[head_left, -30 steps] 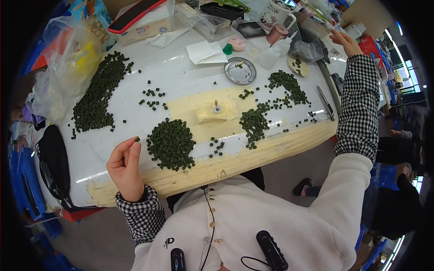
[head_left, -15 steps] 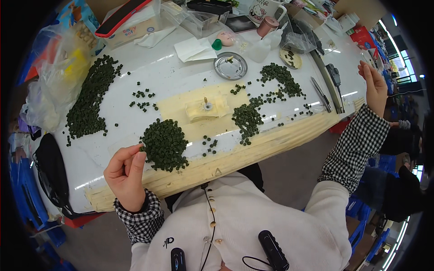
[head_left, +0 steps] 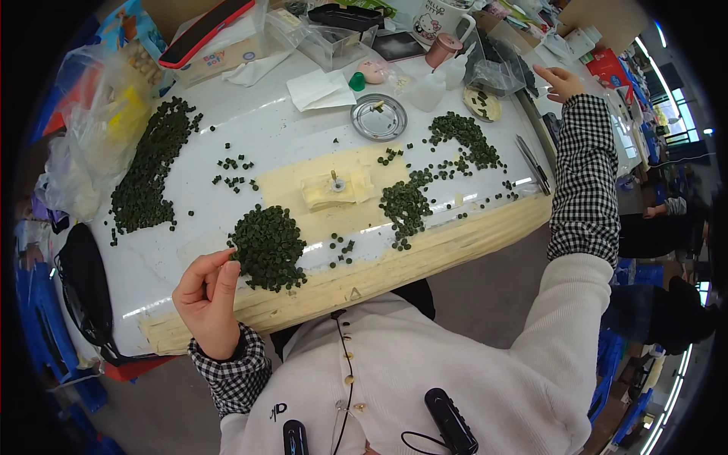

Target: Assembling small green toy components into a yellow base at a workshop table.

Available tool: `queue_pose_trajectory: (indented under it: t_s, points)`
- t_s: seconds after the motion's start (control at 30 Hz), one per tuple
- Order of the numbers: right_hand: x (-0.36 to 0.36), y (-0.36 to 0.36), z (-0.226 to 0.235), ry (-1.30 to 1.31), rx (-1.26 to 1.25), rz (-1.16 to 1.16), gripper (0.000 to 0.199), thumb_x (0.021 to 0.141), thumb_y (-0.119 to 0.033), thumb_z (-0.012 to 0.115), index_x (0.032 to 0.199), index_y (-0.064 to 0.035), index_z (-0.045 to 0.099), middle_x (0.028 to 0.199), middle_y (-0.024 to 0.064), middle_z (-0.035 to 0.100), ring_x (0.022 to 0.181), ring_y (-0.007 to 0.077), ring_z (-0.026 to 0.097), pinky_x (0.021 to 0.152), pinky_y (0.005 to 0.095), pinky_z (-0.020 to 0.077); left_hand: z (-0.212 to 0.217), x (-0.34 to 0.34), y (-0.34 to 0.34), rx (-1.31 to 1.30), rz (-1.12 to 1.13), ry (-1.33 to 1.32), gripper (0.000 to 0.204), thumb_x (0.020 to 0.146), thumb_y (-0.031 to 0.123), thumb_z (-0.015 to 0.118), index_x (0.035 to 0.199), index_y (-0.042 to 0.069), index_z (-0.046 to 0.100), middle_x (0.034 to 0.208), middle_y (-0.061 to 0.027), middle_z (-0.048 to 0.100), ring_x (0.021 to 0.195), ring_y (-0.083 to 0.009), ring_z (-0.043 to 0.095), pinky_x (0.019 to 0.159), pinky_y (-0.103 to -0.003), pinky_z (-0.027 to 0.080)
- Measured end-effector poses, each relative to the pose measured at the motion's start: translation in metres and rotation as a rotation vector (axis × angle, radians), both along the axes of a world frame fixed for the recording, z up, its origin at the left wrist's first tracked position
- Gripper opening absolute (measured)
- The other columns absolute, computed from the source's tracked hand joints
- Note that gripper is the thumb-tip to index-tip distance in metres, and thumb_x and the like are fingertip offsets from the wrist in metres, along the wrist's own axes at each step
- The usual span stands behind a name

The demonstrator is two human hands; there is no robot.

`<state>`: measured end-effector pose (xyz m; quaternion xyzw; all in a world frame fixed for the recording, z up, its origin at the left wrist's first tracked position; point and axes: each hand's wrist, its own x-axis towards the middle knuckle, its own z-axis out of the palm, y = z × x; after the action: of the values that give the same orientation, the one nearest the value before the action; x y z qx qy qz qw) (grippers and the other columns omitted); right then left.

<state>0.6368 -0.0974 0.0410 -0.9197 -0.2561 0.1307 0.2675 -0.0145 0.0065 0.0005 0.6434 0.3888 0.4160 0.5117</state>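
Observation:
My left hand [head_left: 208, 307] is at the table's front left, thumb and forefinger pinched together beside a heap of small dark green pieces [head_left: 267, 249]. Whatever lies between those fingertips is too small to make out. Out at the far right, my right hand [head_left: 560, 82] is raised with its fingers stretched out and nothing visible in them, near a clear plastic bag [head_left: 493, 78]. Between the hands, a tape-covered block [head_left: 318, 195] with a small upright pin [head_left: 334, 176] stands on yellowish tape. More green pieces [head_left: 406, 205] lie right of it.
A long green heap [head_left: 154, 171] lies at the left beside plastic bags [head_left: 98, 144]. A round metal dish [head_left: 371, 127], a mug [head_left: 440, 21] and a tissue [head_left: 318, 89] are at the back. Pens [head_left: 535, 163] lie right. Tape wraps the front edge [head_left: 425, 265].
My right hand has swung inward and away from me, toward the back right of the table. The left hand has stayed nearly in place, still pinched. The whole view has shifted slightly.

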Motion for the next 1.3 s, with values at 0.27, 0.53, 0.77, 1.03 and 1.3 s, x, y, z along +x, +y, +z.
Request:
queue_pose_trajectory:
  t_s: [0.27,0.53,0.77,1.03,1.3]
  points:
    - [0.026,-0.002,0.009,-0.149,-0.156,0.184,0.038,0.071,-0.035,0.079,0.090,-0.0053,0.064,0.074,-0.0027,0.060,0.072,0.0070,0.057,0.072,0.0214,0.0447,0.001,0.003,-0.002,0.009,0.014,0.011,0.012,0.085,0.002,0.066,0.096,-0.002,0.066,0.062,0.0100,0.039,0.058,-0.0007,0.029,0.056,-0.018,0.024]
    - [0.066,-0.012,0.019,-0.234,-0.307,0.269,0.032,0.074,-0.020,0.077,0.100,-0.0057,0.064,0.092,0.0049,0.068,0.084,0.0123,0.062,0.083,0.0277,0.0456,-0.002,0.003,-0.003,0.005,0.058,0.014,0.013,0.082,-0.002,0.067,0.095,-0.002,0.067,0.060,0.0093,0.031,0.056,-0.0018,0.026,0.055,-0.018,0.025]
    - [0.088,-0.030,-0.030,-0.124,-0.088,0.176,0.027,0.076,-0.020,0.076,0.095,-0.0072,0.061,0.085,0.0018,0.067,0.079,0.0108,0.061,0.078,0.0256,0.0476,0.000,0.009,-0.005,0.000,0.029,0.032,0.013,0.083,-0.001,0.067,0.095,-0.002,0.067,0.061,0.0091,0.031,0.056,-0.0020,0.027,0.055,-0.018,0.026]
    - [0.084,-0.022,-0.044,0.398,0.185,0.196,0.038,0.083,-0.029,0.067,0.112,-0.0076,0.056,0.118,0.0053,0.054,0.104,0.0187,0.055,0.087,0.0294,0.0491,-0.001,0.010,-0.007,0.002,0.032,0.048,0.012,0.083,-0.001,0.066,0.095,-0.002,0.067,0.061,0.0079,0.033,0.057,-0.0026,0.029,0.056,-0.019,0.029]
    - [0.037,0.007,-0.041,0.205,0.085,0.089,0.067,0.075,-0.046,0.073,0.120,0.0003,0.056,0.127,0.0137,0.051,0.111,0.0281,0.054,0.093,0.0357,0.0495,0.001,0.013,-0.007,0.014,0.026,0.047,0.012,0.083,-0.001,0.066,0.094,-0.002,0.067,0.061,0.0081,0.032,0.056,-0.0026,0.029,0.056,-0.019,0.029]
